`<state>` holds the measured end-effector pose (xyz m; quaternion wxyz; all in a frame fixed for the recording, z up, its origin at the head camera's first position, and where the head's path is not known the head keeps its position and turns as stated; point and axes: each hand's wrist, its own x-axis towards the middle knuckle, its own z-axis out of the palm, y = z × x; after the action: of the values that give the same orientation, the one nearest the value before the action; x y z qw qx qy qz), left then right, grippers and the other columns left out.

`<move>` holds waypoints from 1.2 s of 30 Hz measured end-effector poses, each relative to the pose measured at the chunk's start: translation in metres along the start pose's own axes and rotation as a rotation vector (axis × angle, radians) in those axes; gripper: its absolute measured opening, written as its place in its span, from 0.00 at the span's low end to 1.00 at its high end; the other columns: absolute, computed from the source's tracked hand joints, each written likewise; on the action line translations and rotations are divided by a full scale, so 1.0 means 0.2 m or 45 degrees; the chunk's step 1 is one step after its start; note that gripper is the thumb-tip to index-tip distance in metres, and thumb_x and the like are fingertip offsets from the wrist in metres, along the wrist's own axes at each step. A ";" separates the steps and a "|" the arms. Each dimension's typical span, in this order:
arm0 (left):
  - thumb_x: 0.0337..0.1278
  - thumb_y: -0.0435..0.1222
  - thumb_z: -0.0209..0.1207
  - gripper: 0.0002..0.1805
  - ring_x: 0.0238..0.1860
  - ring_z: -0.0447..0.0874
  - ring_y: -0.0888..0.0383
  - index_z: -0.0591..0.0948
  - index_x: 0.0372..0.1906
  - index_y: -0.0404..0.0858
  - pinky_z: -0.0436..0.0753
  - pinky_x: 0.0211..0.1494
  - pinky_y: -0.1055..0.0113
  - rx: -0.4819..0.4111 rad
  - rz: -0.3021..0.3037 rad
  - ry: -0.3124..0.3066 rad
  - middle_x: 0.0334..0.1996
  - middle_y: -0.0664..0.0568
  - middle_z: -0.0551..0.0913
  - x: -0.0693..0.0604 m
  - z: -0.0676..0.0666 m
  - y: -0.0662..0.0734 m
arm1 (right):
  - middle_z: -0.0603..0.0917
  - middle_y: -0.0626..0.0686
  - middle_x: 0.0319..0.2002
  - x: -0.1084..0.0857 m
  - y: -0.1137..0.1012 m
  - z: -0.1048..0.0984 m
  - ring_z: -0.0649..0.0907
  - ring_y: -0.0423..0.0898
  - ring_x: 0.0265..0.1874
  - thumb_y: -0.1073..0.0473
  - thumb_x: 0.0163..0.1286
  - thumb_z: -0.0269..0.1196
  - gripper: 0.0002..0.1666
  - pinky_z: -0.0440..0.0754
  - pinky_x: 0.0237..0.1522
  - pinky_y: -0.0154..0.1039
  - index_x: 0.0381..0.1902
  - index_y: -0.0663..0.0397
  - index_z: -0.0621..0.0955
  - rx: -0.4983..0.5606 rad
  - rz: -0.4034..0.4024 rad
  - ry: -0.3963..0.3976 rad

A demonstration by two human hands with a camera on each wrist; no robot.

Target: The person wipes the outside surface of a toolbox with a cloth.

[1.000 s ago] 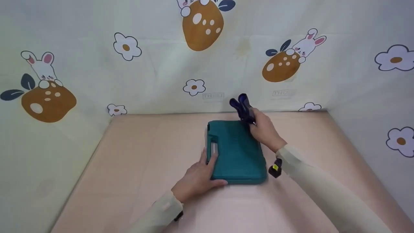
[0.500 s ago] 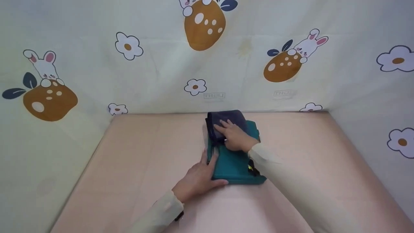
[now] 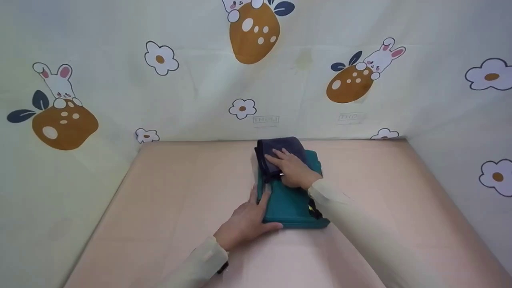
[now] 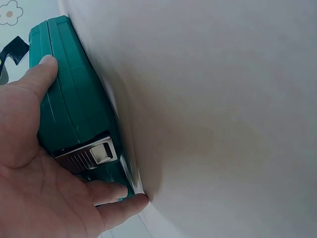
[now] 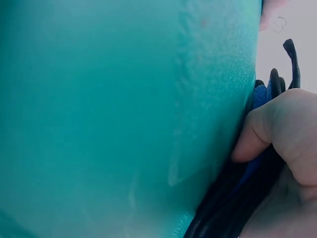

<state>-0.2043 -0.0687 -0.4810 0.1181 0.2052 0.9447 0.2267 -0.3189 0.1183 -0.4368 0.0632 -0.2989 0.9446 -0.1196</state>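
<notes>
A green case [image 3: 289, 202] lies flat on the worktop [image 3: 184, 192], a folded dark blue bundle [image 3: 295, 145] (black along one edge) resting on its far end. The left hand [image 3: 245, 220], thumb splayed from its fingers, rests around the near-left corner; the right hand [image 3: 293, 171] lays spread fingers over the bundle.

Hard case [image 3: 289, 208] on table [image 3: 188, 180], just short of the wall sheet [image 3: 192, 100] behind. Folded fabric bundle [image 3: 294, 145] on the case's far-left part, case top exposed right and near. Right hand [image 3: 295, 170] on the bundle, forearm over the case's right side. Left hand [image 3: 248, 218] at the near-left corner (latch [image 4: 96, 152] between its thumb and other visible fingers).
</notes>
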 end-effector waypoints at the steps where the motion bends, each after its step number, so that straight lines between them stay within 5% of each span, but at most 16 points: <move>1: 0.56 0.71 0.57 0.62 0.70 0.66 0.37 0.45 0.83 0.41 0.69 0.67 0.43 0.001 -0.001 -0.002 0.79 0.33 0.37 0.00 0.00 0.00 | 0.56 0.63 0.78 0.00 0.00 0.00 0.52 0.65 0.76 0.76 0.65 0.56 0.46 0.52 0.73 0.57 0.80 0.51 0.61 -0.004 0.001 -0.005; 23: 0.57 0.69 0.59 0.60 0.69 0.67 0.38 0.49 0.83 0.40 0.70 0.66 0.44 -0.003 -0.029 -0.028 0.80 0.33 0.36 0.01 -0.01 0.00 | 0.56 0.56 0.79 -0.01 0.02 -0.06 0.51 0.60 0.77 0.77 0.70 0.54 0.45 0.51 0.72 0.56 0.80 0.44 0.62 0.004 0.070 -0.118; 36: 0.56 0.71 0.58 0.63 0.67 0.69 0.35 0.44 0.83 0.41 0.72 0.64 0.43 0.007 -0.016 0.021 0.79 0.32 0.40 0.01 0.00 0.00 | 0.59 0.59 0.78 -0.09 0.13 -0.08 0.53 0.63 0.76 0.79 0.67 0.54 0.44 0.54 0.71 0.59 0.79 0.48 0.65 -0.005 -0.007 -0.082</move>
<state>-0.2051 -0.0669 -0.4816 0.1111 0.1979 0.9476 0.2249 -0.3211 0.1517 -0.4275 0.0929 -0.3053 0.9415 -0.1082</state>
